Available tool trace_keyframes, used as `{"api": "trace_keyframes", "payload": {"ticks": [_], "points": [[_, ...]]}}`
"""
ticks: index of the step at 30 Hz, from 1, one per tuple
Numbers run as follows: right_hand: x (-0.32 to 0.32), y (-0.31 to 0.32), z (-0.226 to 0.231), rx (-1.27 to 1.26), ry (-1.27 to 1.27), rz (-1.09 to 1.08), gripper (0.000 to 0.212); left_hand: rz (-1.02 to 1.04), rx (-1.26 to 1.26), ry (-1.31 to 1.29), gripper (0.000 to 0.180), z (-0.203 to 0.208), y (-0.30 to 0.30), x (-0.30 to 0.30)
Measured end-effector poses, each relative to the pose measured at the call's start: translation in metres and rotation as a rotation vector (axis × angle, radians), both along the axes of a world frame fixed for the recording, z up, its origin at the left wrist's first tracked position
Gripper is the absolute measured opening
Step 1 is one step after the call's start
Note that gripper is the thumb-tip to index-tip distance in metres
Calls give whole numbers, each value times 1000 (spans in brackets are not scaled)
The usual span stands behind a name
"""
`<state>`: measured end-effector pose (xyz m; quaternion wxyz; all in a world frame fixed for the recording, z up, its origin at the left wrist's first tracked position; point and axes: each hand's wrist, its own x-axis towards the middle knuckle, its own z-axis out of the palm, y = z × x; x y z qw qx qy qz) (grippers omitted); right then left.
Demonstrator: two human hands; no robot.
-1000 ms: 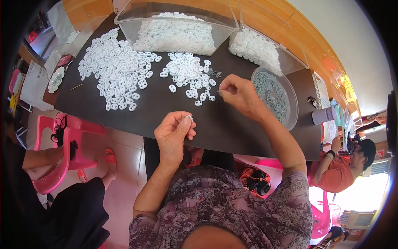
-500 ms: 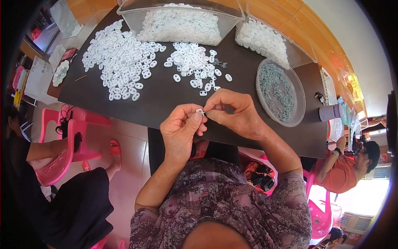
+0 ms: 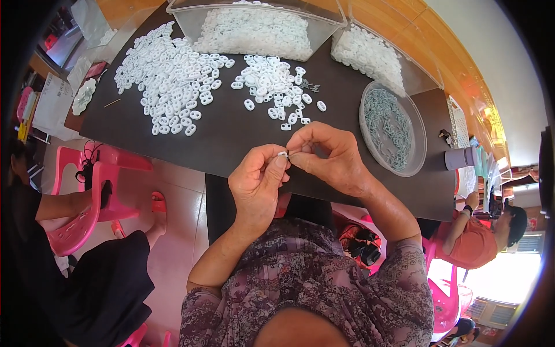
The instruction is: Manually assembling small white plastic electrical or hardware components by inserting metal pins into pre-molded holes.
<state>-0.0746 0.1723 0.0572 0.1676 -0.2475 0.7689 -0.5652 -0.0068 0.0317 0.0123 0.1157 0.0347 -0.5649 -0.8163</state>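
Between the thumb and forefinger of my left hand [image 3: 257,176] is a small white plastic piece [image 3: 282,154], oval like the loose ones on the table. My right hand [image 3: 330,155] meets it from the right, thumb and forefinger pinched together; whatever they hold is too small to make out. Both hands are above the table's near edge. Just beyond them lies a small heap of white two-holed oval pieces [image 3: 267,78], with a few grey metal pins [image 3: 310,85] at its right side. A larger heap of white pieces [image 3: 173,81] spreads to the left.
A round clear tray [image 3: 417,147] of grey-green pins stands right of my hands. Two clear bins [image 3: 329,43] [image 3: 425,72] with white pieces line the far edge of the dark table [image 3: 231,136]. A purple cup [image 3: 459,158] sits far right. People sit at left and right.
Both hands have shifted very slightly to the right, still joined at the small white piece. The view has tilted a little; the heaps look the same.
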Motion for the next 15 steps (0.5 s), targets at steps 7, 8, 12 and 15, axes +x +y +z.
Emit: {"api": "trace_keyframes", "payload": {"ticks": [7,8,12,15], "points": [[4,-6,-8,-77,-7,-62,12,125,-190,66,11,-7,5,-1],[4,-6,-9,-76,-6,-61,12,126,-190,68,11,-9,5,-1],[5,-5,-14,-72,-74,-82,11,114,-186,48,9,-12,5,-1],[7,-8,-16,-87,-124,-98,11,67,-31,-28,8,-14,4,-1]]}}
